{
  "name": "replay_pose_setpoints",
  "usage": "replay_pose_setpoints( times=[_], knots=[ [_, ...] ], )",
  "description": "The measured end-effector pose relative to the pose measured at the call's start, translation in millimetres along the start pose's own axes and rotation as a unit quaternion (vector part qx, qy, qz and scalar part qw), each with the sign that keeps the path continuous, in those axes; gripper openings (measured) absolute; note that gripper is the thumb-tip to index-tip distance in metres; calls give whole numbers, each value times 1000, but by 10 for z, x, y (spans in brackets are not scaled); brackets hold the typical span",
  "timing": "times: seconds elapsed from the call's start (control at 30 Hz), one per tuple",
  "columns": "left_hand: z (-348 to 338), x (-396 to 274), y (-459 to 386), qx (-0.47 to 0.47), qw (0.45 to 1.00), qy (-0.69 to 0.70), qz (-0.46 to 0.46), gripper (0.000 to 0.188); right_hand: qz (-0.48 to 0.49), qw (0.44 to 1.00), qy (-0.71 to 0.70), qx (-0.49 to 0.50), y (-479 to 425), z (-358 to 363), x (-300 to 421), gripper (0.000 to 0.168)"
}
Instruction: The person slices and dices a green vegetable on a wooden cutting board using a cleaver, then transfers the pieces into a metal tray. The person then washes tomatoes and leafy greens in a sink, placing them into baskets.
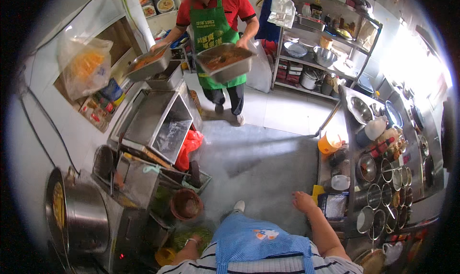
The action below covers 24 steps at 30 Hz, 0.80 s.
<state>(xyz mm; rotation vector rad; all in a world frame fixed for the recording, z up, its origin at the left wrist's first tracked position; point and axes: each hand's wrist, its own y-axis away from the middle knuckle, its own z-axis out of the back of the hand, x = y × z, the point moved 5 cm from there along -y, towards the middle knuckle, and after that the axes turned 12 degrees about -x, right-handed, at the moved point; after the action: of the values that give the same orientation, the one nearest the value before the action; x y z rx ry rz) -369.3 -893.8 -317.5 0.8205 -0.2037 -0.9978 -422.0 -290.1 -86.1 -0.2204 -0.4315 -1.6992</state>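
My right hand point(302, 202) hangs loosely over the grey floor point(266, 166), holding nothing, beside the lower shelf of the steel counter point(348, 187). Nearest to it are a yellow object point(317, 192) and a dark plastic basket point(336, 205). On the other side, my left hand point(197, 238) is low and partly hidden, with a band at the wrist. Around it lie green leafy matter point(181, 236) and a yellow container point(165, 256); its fingers are too unclear to judge. A blue checked apron point(251, 234) covers my front.
A person in a green apron point(215, 33) walks in the aisle ahead, carrying a food-filled steel pan point(233, 71) and a second pan point(140, 72). Leftward stand a large steel pot point(86, 220), a brown bucket point(186, 204) and a red plastic bag point(190, 148). Shelving point(323, 65) stands far right.
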Motion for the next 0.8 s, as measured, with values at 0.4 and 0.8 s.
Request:
replay_pose_setpoints(
  times=[0.4, 0.8],
  knots=[
    [1052, -3947, -1595, -102, 946, 243, -189, 18, 11, 993, -62, 99, -2126, 359, -306, 43],
    [304, -6312, -2418, -103, 979, 104, -141, 70, 64, 990, -14, 123, -4476, 1321, -2213, 45]
  ],
)
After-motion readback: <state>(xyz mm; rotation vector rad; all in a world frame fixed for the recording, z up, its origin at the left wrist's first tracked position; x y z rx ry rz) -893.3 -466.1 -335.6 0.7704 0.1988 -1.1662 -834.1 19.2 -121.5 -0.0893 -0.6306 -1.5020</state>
